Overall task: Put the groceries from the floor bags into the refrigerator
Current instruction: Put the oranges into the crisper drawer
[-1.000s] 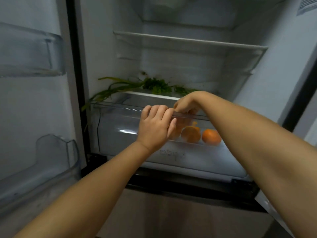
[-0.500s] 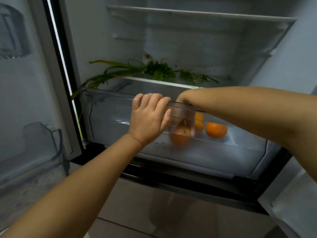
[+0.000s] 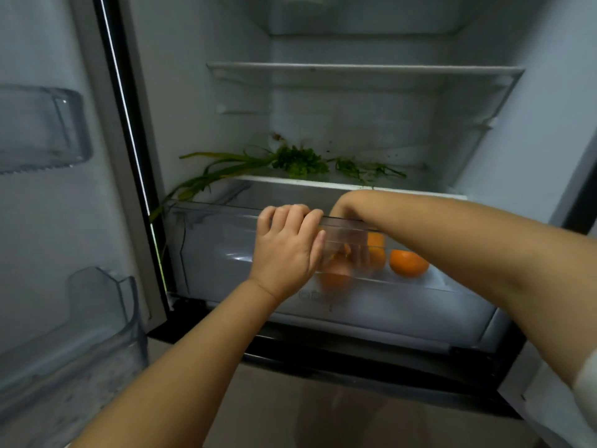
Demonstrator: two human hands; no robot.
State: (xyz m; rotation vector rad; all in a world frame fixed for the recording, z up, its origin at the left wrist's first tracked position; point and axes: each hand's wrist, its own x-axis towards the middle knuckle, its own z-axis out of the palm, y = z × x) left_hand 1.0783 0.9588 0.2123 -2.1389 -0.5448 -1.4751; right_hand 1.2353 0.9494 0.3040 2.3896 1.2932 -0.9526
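Left hand (image 3: 284, 250) grips drawer (image 3: 219, 253) front rim; right hand (image 3: 352, 250) inside among oranges (image 3: 408, 263), grip blurred, can't tell.

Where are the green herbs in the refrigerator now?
The green herbs lie on the glass shelf just above the clear drawer, towards its left side.

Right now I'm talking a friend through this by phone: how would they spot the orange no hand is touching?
Look in the open fridge at the clear drawer under the shelf with the green herbs. Inside it, oranges sit toward the right. The one you want is the orange farthest right, lying alone and sharp, while the others are blurred behind the right hand reaching in.
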